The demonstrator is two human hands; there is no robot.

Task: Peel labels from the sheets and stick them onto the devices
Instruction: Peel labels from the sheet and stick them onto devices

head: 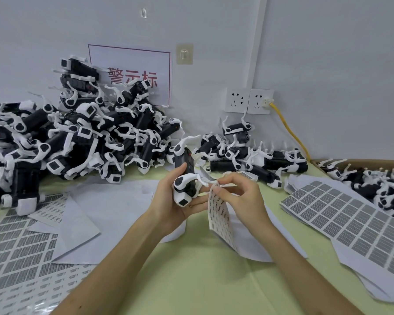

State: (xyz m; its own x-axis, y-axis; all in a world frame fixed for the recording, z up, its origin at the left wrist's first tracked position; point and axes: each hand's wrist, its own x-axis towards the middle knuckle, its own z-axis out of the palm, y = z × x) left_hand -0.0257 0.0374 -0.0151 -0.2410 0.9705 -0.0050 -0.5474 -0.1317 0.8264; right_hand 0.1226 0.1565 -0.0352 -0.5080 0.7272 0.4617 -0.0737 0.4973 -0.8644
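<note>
Black-and-white plastic device (184,176) sits gripped in the left hand (171,202) above a pale green tabletop (191,280), while the right hand (241,196) pinches a curling label sheet (221,220) just beside it.

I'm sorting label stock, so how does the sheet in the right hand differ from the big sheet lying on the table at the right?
The held sheet hangs curled from the right hand; the table sheet lies flat. The held sheet is a narrow strip with small dark marks; the table sheet is wider, with larger grey rectangles in a grid. Both are white backing carrying rows of labels.
</note>
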